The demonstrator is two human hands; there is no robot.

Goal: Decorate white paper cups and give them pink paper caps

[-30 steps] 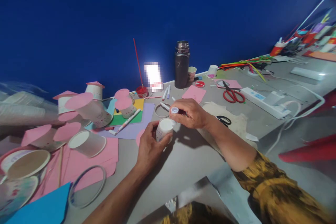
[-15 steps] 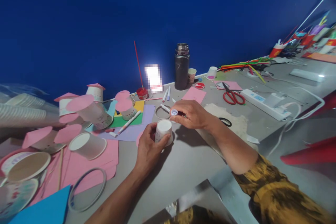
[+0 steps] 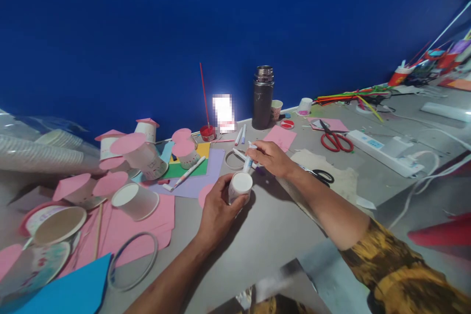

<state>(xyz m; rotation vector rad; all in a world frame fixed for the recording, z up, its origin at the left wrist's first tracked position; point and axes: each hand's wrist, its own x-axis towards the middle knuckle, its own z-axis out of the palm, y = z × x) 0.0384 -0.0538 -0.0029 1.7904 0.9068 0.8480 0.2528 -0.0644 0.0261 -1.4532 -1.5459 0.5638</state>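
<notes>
My left hand [image 3: 221,202] is wrapped round a small white paper cup [image 3: 242,184], held upside down with its base facing up. Thumb and fingers grip its sides. Just beyond the cup, my right hand [image 3: 270,156] pinches a small white-and-blue tube [image 3: 249,159], tilted, its lower end close to the cup's far edge. Whether the tube touches the cup I cannot tell. Behind the tube lie a grey tape ring [image 3: 228,161] and a white marker [image 3: 238,153]. A pink paper disc [image 3: 206,195] shows partly behind my left hand.
Left are pink-topped paper cups [image 3: 127,146], pink sheets [image 3: 162,218] and a blue sheet [image 3: 69,287]. A dark flask [image 3: 262,100] stands by the blue wall. To the right lie red-handled scissors [image 3: 336,142], black-handled scissors [image 3: 323,175] and a power strip [image 3: 382,153].
The tube in my right hand has turned from end-on to upright beside the cup. The whole view has shifted slightly, so things appear further right. My left hand keeps its grip on the cup.
</notes>
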